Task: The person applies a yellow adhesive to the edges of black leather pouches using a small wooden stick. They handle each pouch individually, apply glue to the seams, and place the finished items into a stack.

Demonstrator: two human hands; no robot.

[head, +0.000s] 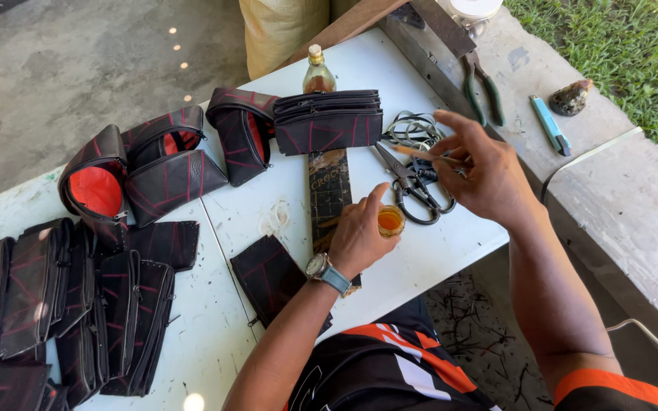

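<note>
Your left hand (356,236) sat on the white worktop (420,251), its grip closed around a small cup of amber liquid (390,221), thumb up along the near side. The cup stood at the right edge of a dark wooden board (330,190) lying lengthwise on the worktop. Your right hand (489,179) was raised above the worktop's right end, its grip pinched together on a thin stick (424,154) with an orange tip, the other fingers spread. Directly under that hand lay black scissors (413,186) and a tangle of dark cord (413,129).

At the far end of the board stood a small glass bottle (318,74) of amber liquid, just behind a stack of black pouches with red lines (329,120). One flat black piece (268,278) lay beside your left forearm. Open pouches with red lining (142,171) and rows of flat ones (62,304) covered the left of the worktop. On the concrete ledge (634,205) to the right lay green-handled pliers (481,87), a blue lighter (550,125) and a stone (570,97).
</note>
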